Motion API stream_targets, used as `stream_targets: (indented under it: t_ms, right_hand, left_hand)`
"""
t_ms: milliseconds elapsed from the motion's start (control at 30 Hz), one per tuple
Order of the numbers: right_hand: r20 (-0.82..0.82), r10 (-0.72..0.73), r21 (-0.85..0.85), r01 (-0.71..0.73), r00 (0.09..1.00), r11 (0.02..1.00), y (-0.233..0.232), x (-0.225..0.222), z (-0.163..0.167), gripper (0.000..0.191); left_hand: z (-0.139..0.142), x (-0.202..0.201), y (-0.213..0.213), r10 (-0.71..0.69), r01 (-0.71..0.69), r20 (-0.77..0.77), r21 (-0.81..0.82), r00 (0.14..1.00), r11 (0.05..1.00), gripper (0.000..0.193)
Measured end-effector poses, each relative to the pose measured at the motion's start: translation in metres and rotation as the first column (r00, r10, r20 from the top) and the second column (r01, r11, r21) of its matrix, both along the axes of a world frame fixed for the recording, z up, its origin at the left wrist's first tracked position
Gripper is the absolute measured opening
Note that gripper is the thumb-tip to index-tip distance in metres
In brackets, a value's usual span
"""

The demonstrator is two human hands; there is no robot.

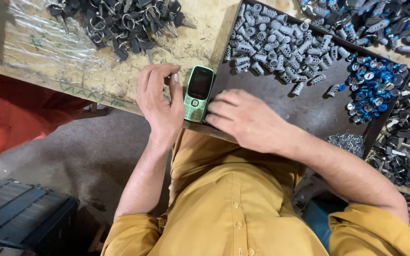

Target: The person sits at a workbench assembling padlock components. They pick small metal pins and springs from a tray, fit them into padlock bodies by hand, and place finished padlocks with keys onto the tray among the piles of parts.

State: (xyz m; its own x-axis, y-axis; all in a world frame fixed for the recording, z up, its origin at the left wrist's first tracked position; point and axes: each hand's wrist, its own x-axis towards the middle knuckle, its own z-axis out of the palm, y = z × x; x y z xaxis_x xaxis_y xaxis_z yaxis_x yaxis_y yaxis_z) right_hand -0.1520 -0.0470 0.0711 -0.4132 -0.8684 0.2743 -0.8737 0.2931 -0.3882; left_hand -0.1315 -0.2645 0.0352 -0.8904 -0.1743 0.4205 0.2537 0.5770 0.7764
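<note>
A small green keypad phone (198, 92) with a dark screen lies at the near edge of the wooden table (67, 71). My left hand (160, 102) rests just left of it. The thumb lies along the phone's side and the fingers are curled inward, so anything inside them is hidden. My right hand (245, 118) lies palm down on the near edge of a dark tray (309, 109), right beside the phone, with the fingers flat and nothing visible in them.
The tray holds a heap of grey lock cylinders (276, 42) and a cluster of blue-capped ones (373, 87). A pile of black-headed keys (124, 21) lies on the table at the back left. More dark parts (406, 147) and small metal pins (345, 142) are at the right. A dark crate (20, 213) stands on the floor.
</note>
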Motion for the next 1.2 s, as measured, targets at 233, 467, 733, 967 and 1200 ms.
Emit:
stream_targets:
  t_ms: [233,467,733,967,1200]
  right_hand:
    - [0.068,0.109,0.077,-0.114,0.992,0.990,0.011,-0.002,-0.002,0.031]
    - [0.003,0.024,0.051,-0.024,1.000,0.998,0.019,-0.003,0.006,0.039]
    - [-0.015,0.133,0.115,-0.130,0.991,0.985,0.006,-0.001,-0.001,0.041]
    - [0.137,0.045,0.062,-0.054,0.990,0.997,0.038,-0.005,0.005,0.036]
    - [-0.039,0.049,0.053,-0.047,0.998,0.998,0.015,0.001,0.001,0.046]
  left_hand:
    - [0.000,-0.001,-0.001,0.001,-0.001,-0.003,-0.009,1.000,1.000,0.016]
    - [-0.003,-0.002,0.000,-0.007,0.007,0.013,0.035,1.000,0.999,0.017]
    - [-0.002,-0.001,0.000,-0.012,0.012,-0.002,0.000,1.000,1.000,0.018]
    - [-0.003,0.001,0.001,-0.015,0.015,0.002,-0.001,1.000,1.000,0.017]
    - [-0.002,0.000,0.004,-0.001,0.001,0.023,-0.004,1.000,1.000,0.016]
